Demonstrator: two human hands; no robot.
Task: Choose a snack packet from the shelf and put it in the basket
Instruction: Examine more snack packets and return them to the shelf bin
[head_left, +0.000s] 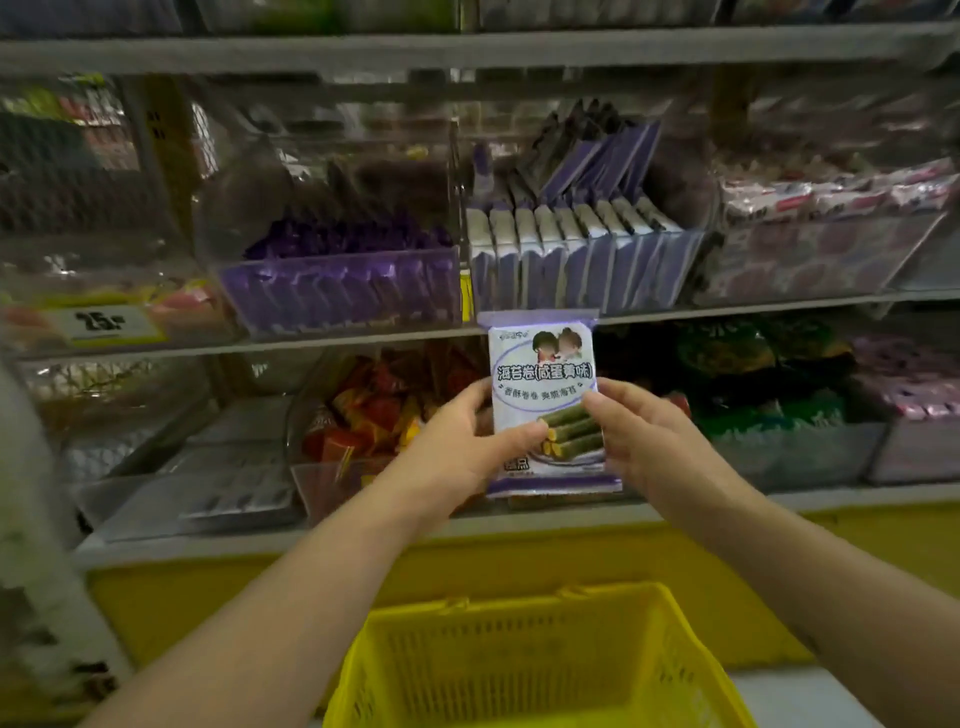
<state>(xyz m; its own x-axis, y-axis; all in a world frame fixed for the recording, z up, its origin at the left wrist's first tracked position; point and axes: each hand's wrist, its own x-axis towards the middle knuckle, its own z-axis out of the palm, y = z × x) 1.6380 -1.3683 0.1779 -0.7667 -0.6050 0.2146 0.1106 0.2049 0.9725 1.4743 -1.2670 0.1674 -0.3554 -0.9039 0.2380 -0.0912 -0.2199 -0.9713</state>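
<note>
Before shelf (753, 301), snack packet (543, 371) upright.

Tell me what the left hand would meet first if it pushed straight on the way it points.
The left hand grips the snack packet, shared with the right hand. Pushed on, it would likely meet the clear bin of red and orange packets behind; depth is unclear.

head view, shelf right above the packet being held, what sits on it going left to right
yellow price tag marked 25 → bin of dark purple packets → bin of white and purple packets → bin of pink and white packets
</note>
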